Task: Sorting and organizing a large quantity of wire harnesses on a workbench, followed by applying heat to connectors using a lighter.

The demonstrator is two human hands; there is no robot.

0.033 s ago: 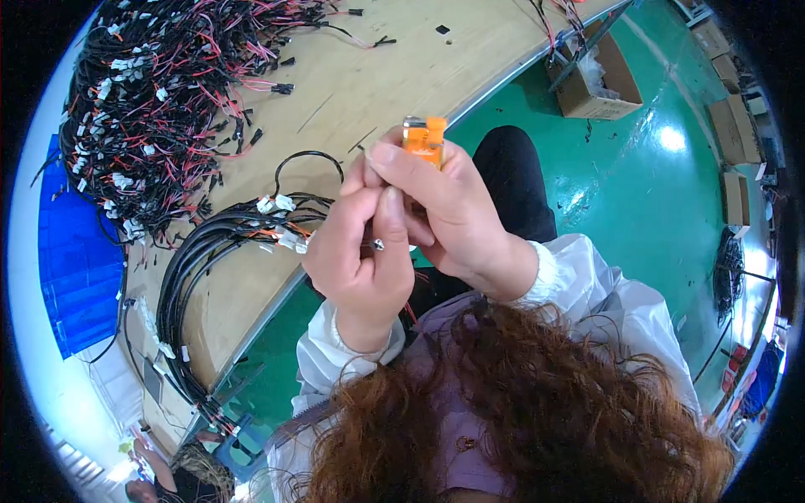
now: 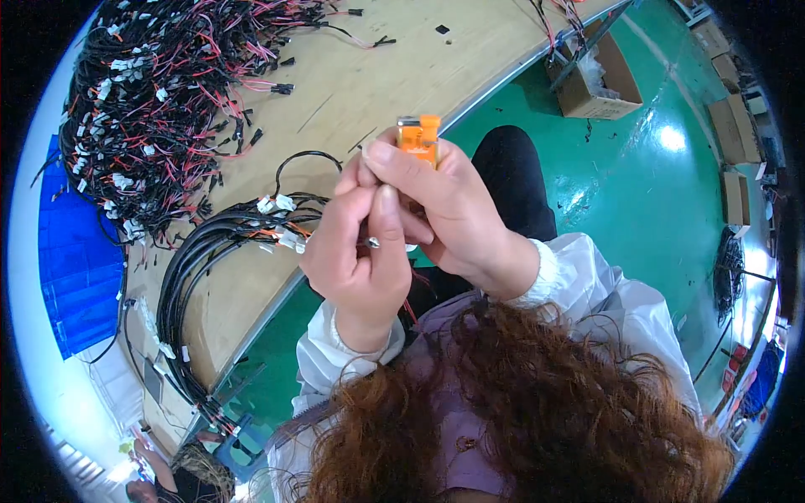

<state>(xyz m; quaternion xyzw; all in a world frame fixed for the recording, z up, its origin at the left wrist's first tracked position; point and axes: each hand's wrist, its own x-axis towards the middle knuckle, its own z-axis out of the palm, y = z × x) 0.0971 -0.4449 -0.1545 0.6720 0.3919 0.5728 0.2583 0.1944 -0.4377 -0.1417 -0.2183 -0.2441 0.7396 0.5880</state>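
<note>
An orange lighter [image 2: 418, 144] with a metal top rises out of my right hand [image 2: 461, 205], whose fingers are wrapped round it. My left hand [image 2: 356, 264] is closed in a pinch, and its thumb and fingertips meet those of my right hand. A small shiny metal tip [image 2: 373, 242] shows beside the left thumb; what it belongs to is hidden by my fingers. Both hands are held up in front of me, over the near edge of the wooden table [image 2: 335, 84]. Left of them lies a thick bundle of black cables [image 2: 172, 289] with white connectors.
A large heap of black and red wires [image 2: 159, 109] covers the table's far left. Blue sheeting [image 2: 75, 268] hangs beyond the left edge. An open cardboard box [image 2: 595, 84] stands on the green floor at the far right. Another person [image 2: 155, 474] shows at the lower left.
Both hands have shifted very slightly to the left together with the lighter. My grip looks the same.
</note>
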